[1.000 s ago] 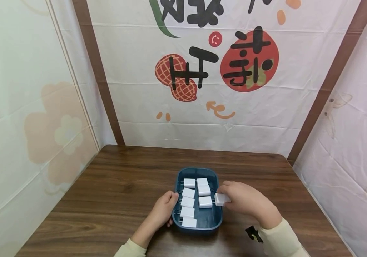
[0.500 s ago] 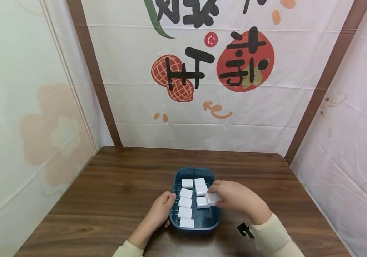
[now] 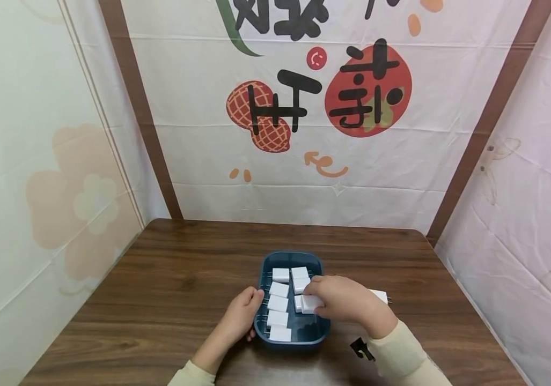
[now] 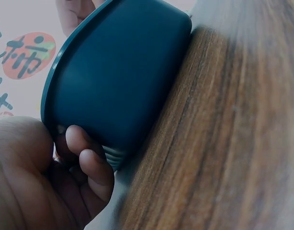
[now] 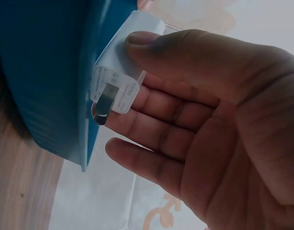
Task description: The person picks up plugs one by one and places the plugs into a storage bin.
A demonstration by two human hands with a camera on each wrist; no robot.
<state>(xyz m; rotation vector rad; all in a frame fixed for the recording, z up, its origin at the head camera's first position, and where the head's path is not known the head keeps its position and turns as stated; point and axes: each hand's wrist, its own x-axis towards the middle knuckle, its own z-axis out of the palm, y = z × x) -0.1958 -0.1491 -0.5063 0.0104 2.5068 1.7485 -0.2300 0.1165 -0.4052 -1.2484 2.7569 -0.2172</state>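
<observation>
My right hand (image 3: 345,300) pinches a white plug-in charger (image 3: 311,304) between thumb and fingers, over the right side of a dark blue plastic bin (image 3: 304,331). In the right wrist view, the metal prongs (image 5: 106,103) of the held charger point back toward the hand. It partly covers another charger (image 3: 298,303) in the bin. Several chargers stand in a left column (image 3: 278,304), prongs toward the left wall. At the back right, two more chargers (image 3: 300,279) sit close together. My left hand (image 3: 243,312) grips the bin's left rim, fingers curled under it in the left wrist view.
Partly hidden by the right hand, another white charger (image 3: 379,295) lies on the brown wooden table (image 3: 198,262), prongs to the right. A small black tag (image 3: 362,349) is by the right sleeve. Printed white cloth (image 3: 198,161) hangs behind and at both sides.
My right hand has carried the charger leftward from the bin's right rim to inside it. A charger on the table has come into view behind that hand. The left hand keeps its grip.
</observation>
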